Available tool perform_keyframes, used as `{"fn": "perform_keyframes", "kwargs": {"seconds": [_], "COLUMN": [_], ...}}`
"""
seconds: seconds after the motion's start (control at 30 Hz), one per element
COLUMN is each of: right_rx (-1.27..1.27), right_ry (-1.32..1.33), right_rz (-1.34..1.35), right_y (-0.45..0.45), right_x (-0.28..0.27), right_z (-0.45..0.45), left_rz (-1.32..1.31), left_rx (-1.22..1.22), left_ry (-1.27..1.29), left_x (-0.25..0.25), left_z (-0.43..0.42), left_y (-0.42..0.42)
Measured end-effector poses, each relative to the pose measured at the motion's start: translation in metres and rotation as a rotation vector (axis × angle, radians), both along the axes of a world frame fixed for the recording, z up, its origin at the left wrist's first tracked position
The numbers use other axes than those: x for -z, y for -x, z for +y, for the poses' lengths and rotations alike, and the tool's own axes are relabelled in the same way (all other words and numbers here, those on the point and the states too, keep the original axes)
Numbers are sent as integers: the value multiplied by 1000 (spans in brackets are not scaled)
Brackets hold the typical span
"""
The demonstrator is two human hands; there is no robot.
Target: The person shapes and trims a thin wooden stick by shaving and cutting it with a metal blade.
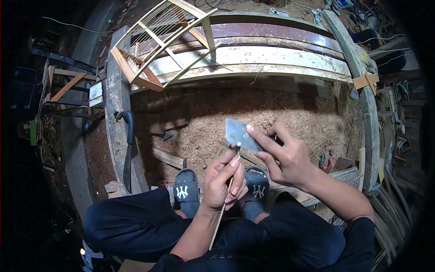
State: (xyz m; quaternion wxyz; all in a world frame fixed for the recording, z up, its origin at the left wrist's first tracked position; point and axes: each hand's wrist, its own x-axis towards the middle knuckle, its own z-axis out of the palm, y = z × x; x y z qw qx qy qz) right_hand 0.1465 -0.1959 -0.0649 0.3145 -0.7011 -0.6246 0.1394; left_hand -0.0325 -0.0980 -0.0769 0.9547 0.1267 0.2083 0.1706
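Over the sawdust-covered ground, my right hand (pixel 287 156) pinches a flat grey metal plate (pixel 244 136) with holes in it, thumb and fingers closed on its right part. The plate is slightly blurred. Just below it, my left hand (pixel 224 181) is closed around a thin strip of wood or bamboo (pixel 219 222), which runs down toward my lap. The strip's upper end meets the plate's lower edge near my left fingertips. Whether it passes through a hole, I cannot tell.
Ahead stands a slatted wooden bench (pixel 272 56) with a wooden frame with thin bars (pixel 165 45) on its left end. A long-bladed knife (pixel 128 158) lies along the left beam (pixel 115 95). Wood offcuts (pixel 170 158) lie near my slippers (pixel 186 188).
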Motion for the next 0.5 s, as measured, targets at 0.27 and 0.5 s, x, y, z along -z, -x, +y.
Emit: {"fn": "perform_keyframes", "kwargs": {"seconds": [0.27,0.5], "right_rx": [34,22], "right_ry": [-35,85], "right_rz": [-47,-29], "right_y": [-3,-3], "right_x": [10,0], "right_z": [1,-1], "left_rz": [58,84], "left_rx": [11,-10], "left_ry": [-10,-17], "left_x": [-4,1], "left_z": [1,2], "left_y": [-2,0]}}
